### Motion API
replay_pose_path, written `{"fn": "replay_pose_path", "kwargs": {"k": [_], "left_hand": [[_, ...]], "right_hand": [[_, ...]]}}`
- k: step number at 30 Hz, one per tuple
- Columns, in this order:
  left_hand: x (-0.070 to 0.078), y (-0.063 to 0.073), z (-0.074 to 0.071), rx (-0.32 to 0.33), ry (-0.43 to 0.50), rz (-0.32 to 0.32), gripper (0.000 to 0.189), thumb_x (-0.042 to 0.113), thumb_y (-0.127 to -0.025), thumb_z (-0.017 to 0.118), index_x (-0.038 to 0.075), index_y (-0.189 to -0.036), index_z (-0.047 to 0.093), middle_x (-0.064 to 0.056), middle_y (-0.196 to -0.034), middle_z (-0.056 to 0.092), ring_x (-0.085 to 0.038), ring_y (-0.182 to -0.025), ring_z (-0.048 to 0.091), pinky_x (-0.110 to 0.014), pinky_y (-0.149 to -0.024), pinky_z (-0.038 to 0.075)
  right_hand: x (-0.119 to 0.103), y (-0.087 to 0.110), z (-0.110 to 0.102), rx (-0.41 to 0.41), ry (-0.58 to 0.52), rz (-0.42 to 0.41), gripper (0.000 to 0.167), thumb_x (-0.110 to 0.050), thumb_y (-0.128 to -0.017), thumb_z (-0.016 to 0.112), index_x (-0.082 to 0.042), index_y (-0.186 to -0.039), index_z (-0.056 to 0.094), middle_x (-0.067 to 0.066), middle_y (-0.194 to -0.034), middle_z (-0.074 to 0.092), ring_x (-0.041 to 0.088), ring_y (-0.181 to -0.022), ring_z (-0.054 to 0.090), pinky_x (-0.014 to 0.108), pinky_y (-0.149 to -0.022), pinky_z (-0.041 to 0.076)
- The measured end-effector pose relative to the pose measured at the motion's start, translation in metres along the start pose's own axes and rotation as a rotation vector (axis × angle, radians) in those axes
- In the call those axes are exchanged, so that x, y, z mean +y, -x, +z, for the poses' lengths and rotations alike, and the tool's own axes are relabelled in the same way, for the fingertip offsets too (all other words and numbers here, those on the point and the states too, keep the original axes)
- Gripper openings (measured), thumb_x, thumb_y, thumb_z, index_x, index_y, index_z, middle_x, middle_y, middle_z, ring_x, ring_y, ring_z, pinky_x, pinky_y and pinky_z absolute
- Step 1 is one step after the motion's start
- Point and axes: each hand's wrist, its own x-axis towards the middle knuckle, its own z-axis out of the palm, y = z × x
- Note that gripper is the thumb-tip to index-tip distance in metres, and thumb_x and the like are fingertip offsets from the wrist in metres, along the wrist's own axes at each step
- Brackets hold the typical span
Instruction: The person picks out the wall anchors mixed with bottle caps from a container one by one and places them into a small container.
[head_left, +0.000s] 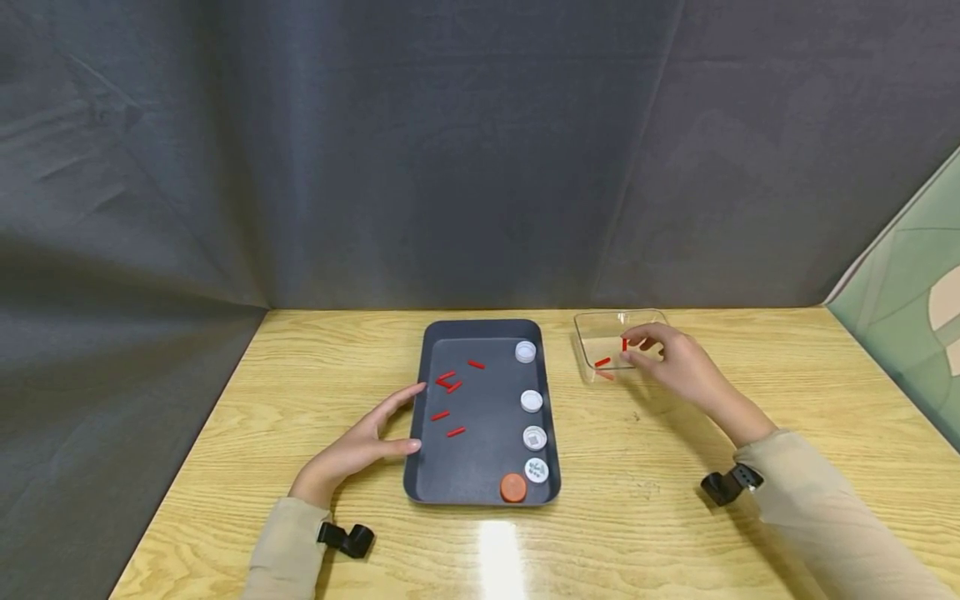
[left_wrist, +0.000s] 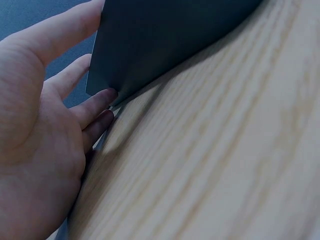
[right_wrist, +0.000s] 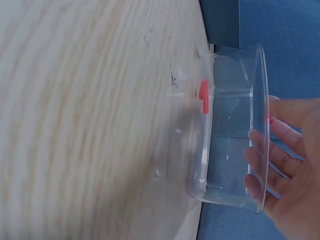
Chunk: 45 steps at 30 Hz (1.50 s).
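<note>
My right hand (head_left: 678,367) pinches a small red stick (head_left: 624,344) between thumb and fingers, over a clear plastic container (head_left: 585,354). Inside the container lies another red stick (right_wrist: 205,97), seen through the wall in the right wrist view. At the left side of a dark grey tray (head_left: 487,458), my left hand (head_left: 360,446) has its thumb and fingers spread, fingertips right at the rim. Several red sticks (head_left: 456,432) lie scattered on the tray's left half. In the left wrist view the tray's outer wall (left_wrist: 150,45) hides part of the fingers.
Down the tray's right side runs a line of white round caps (head_left: 531,401), with an orange cap (head_left: 513,487) at the near end. Both containers stand on a wooden table (head_left: 630,533). A grey cloth (head_left: 465,167) hangs behind the table's far edge.
</note>
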Motion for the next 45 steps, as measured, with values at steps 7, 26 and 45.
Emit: {"fn": "replay_pose_path", "kwargs": {"k": [7, 26, 45], "left_hand": [[0.0, 0.0, 0.0, 0.004, -0.003, -0.006, 0.08, 0.016, -0.091, 0.073, 0.031, -0.156, 0.03, 0.002, -0.162, 0.019, -0.023, -0.149, 0.008, -0.061, -0.116, 0.007], [-0.001, -0.001, 0.0, 0.009, 0.001, -0.008, 0.08, 0.016, -0.09, 0.074, 0.029, -0.156, 0.03, 0.0, -0.162, 0.02, -0.024, -0.149, 0.01, -0.059, -0.116, 0.007], [0.0, -0.001, 0.0, 0.001, 0.001, -0.002, 0.081, 0.015, -0.091, 0.073, 0.027, -0.157, 0.028, -0.002, -0.163, 0.019, -0.026, -0.149, 0.01, -0.06, -0.116, 0.007]], "right_hand": [[0.006, -0.003, 0.003, -0.01, 0.0, 0.025, 0.027, -0.01, -0.092, 0.071, 0.001, -0.116, 0.067, 0.019, -0.111, 0.067, 0.034, -0.097, 0.061, 0.048, -0.08, 0.047], [0.002, -0.007, 0.005, 0.0, -0.037, 0.017, 0.029, -0.012, -0.094, 0.069, 0.003, -0.119, 0.065, 0.019, -0.116, 0.066, 0.035, -0.098, 0.062, 0.051, -0.082, 0.048], [-0.027, -0.014, 0.023, -0.023, -0.06, -0.079, 0.024, -0.007, -0.09, 0.073, 0.001, -0.112, 0.07, 0.015, -0.109, 0.069, 0.03, -0.092, 0.063, 0.042, -0.075, 0.048]]}}
